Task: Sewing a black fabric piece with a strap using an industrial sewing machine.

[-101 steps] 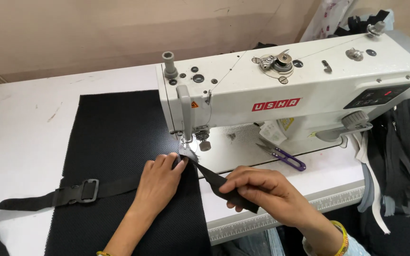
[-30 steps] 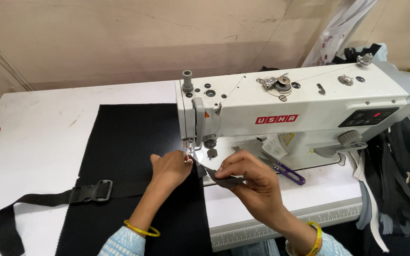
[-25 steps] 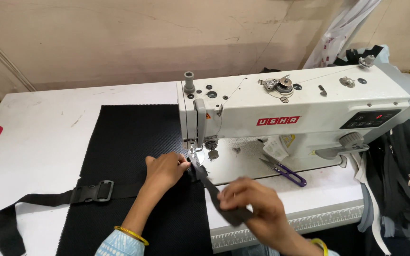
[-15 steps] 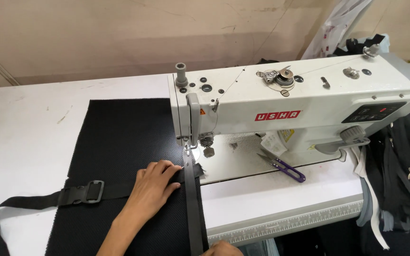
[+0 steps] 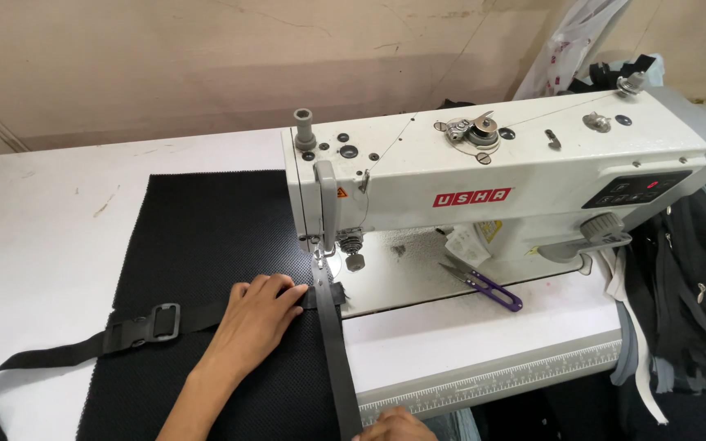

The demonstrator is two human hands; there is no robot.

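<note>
White table (image 5: 59, 237), sewing machine (image 5: 492, 188), purple snips (image 5: 484, 286)

White table (image 5: 59, 220), black mesh fabric (image 5: 198, 237), sewing machine (image 5: 516, 188), purple-handled snips (image 5: 484, 284)

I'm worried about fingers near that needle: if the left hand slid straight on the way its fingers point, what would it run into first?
The left hand lies flat on the black fabric, fingers pointing right. They would first meet the dark strap at their tips, right by the presser foot; the needle seems just behind, though depth is unclear.
</note>
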